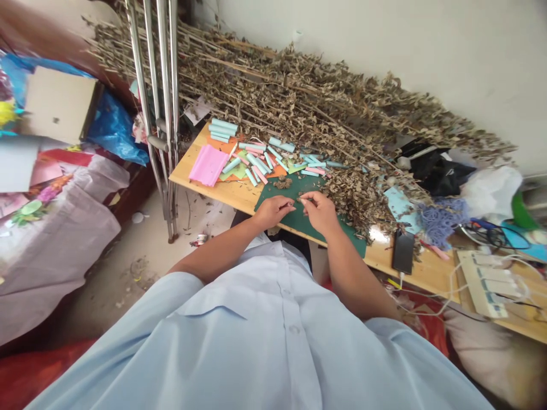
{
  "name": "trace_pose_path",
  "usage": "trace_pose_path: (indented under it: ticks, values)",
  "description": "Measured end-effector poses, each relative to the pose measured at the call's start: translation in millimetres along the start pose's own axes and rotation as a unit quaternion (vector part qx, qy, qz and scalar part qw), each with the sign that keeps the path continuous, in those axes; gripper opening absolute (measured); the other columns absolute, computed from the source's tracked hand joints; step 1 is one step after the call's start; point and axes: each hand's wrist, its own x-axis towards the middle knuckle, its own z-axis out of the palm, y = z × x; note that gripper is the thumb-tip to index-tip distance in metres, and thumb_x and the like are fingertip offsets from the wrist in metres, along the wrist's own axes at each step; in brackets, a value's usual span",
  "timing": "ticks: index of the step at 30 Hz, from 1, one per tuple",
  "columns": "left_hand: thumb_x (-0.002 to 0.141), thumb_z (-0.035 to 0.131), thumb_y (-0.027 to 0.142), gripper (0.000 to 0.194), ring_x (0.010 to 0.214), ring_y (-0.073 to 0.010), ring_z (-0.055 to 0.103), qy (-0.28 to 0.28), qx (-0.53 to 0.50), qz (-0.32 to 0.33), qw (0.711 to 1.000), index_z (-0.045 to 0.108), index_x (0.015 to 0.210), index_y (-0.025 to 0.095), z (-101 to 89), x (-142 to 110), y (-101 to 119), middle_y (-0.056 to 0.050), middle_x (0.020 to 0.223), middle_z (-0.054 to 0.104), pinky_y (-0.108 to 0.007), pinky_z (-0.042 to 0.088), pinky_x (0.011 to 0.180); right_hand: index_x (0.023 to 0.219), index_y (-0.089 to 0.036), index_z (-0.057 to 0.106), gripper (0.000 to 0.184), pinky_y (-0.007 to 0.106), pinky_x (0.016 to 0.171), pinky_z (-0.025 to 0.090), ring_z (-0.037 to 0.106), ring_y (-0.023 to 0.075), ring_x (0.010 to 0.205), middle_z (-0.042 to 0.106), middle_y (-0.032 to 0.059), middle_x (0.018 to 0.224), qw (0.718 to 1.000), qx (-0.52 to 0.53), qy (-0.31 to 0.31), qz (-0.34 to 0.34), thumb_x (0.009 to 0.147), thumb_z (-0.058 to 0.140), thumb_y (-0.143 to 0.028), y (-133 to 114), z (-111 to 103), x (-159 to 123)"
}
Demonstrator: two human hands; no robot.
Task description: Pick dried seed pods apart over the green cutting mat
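Note:
Over the dark green mat (pixel 350 234) my left hand (pixel 273 212) is closed, thumb and fingers pinched at a tiny dark bit too small to name. Facing it a short way to the right, my right hand (pixel 319 212) also pinches, and whatever is between its fingertips cannot be made out. A small clump of dried plant bits (pixel 282 182) lies on the mat just beyond the hands. To the right of my right hand spreads a heap of dried leaves (pixel 356 196). Several rolled blue and pink paper tubes (pixel 258 165) lie behind the mat.
Long dried plant stalks (pixel 290 85) cover the back of the wooden table (pixel 231 192). Pink paper sheets (pixel 208 165) lie at its left end, near metal crutches (pixel 164 85). Rightward are a phone (pixel 403 252) on a cable, purple yarn (pixel 443 219) and a power strip (pixel 481 285).

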Motion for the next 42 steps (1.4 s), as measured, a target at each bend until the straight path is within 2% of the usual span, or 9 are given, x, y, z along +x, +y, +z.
trace_pose_path:
  ticks: [2,4,6,8,15,23,32,36,42]
  values:
    - [0.099,0.062,0.037,0.024,0.089,-0.0177,0.066,-0.003,-0.002,0.006,1.000,0.074,0.099,0.017,-1.4,0,1,-0.006,0.093,0.072,-0.028,0.050,0.082,0.100,-0.022,0.070,0.019,0.031,0.068,0.052,0.061,0.0155,0.067,0.070,0.0031,0.092,0.999,0.005,-0.021,-0.032,0.092,0.059,-0.036,-16,3,-7]
    - [0.100,0.059,0.038,0.026,0.085,-0.0170,0.064,-0.006,0.000,0.010,1.000,0.073,0.094,0.016,-2.7,0,3,-0.006,0.088,0.070,-0.027,0.048,0.079,0.097,-0.023,0.071,0.016,0.033,0.079,0.052,0.064,0.0175,0.079,0.070,0.0040,0.097,0.995,-0.024,-0.029,-0.090,0.094,0.057,-0.031,-28,5,-11]
    - [0.102,0.056,0.038,0.029,0.083,-0.0165,0.062,-0.008,0.006,0.014,1.000,0.072,0.092,0.016,-3.7,0,4,-0.005,0.085,0.068,-0.027,0.047,0.076,0.095,-0.023,0.070,0.016,0.035,0.089,0.051,0.065,0.0201,0.092,0.070,0.0052,0.099,0.988,-0.062,-0.029,-0.140,0.095,0.055,-0.027,-35,7,-12]
    - [0.102,0.054,0.038,0.029,0.082,-0.0164,0.061,-0.011,0.014,0.017,1.000,0.071,0.093,0.016,-4.2,0,4,-0.005,0.084,0.067,-0.027,0.046,0.076,0.094,-0.022,0.070,0.015,0.037,0.092,0.050,0.065,0.0216,0.096,0.070,0.0058,0.097,0.983,-0.093,-0.026,-0.156,0.095,0.055,-0.025,-37,7,-11]
    - [0.103,0.052,0.036,0.028,0.087,-0.0178,0.063,-0.015,0.020,0.011,1.000,0.072,0.099,0.017,-4.2,0,4,-0.006,0.090,0.069,-0.028,0.047,0.079,0.092,-0.021,0.067,0.010,0.035,0.086,0.049,0.064,0.0226,0.090,0.070,0.0066,0.094,0.971,-0.186,-0.032,-0.147,0.092,0.057,-0.021,-42,6,-9]
    - [0.102,0.053,0.032,0.026,0.083,-0.0169,0.061,-0.019,0.030,0.014,0.999,0.070,0.090,0.016,-4.2,0,6,-0.005,0.084,0.066,-0.027,0.046,0.077,0.099,-0.017,0.064,0.016,0.034,0.083,0.045,0.063,0.0254,0.096,0.067,0.0136,0.105,0.914,-0.360,-0.117,-0.143,0.097,0.048,-0.018,-63,0,-6]
    - [0.099,0.054,0.028,0.023,0.080,-0.0160,0.060,-0.005,0.050,0.028,0.998,0.067,0.085,0.016,4.4,-1,-8,-0.005,0.081,0.064,-0.026,0.045,0.075,0.099,-0.013,0.071,0.019,0.035,0.087,0.046,0.067,0.0283,0.098,0.073,0.0174,0.102,0.876,-0.441,-0.175,-0.082,0.093,0.053,-0.017,-89,6,11]
    - [0.100,0.054,0.029,0.026,0.080,-0.0159,0.061,0.004,0.045,0.017,0.999,0.068,0.083,0.015,3.7,0,-8,-0.005,0.081,0.065,-0.026,0.046,0.075,0.093,-0.015,0.073,0.019,0.034,0.086,0.047,0.068,0.0262,0.095,0.075,0.0144,0.099,0.889,-0.420,-0.163,-0.086,0.092,0.055,-0.017,-86,6,16]
    - [0.101,0.055,0.037,0.028,0.085,-0.0168,0.064,-0.004,0.007,0.020,1.000,0.074,0.099,0.017,0.0,0,-1,-0.005,0.088,0.070,-0.027,0.047,0.079,0.096,-0.021,0.073,0.015,0.030,0.079,0.050,0.067,0.0193,0.082,0.074,0.0052,0.093,0.951,-0.272,-0.101,-0.110,0.086,0.061,-0.020,-63,-8,7]
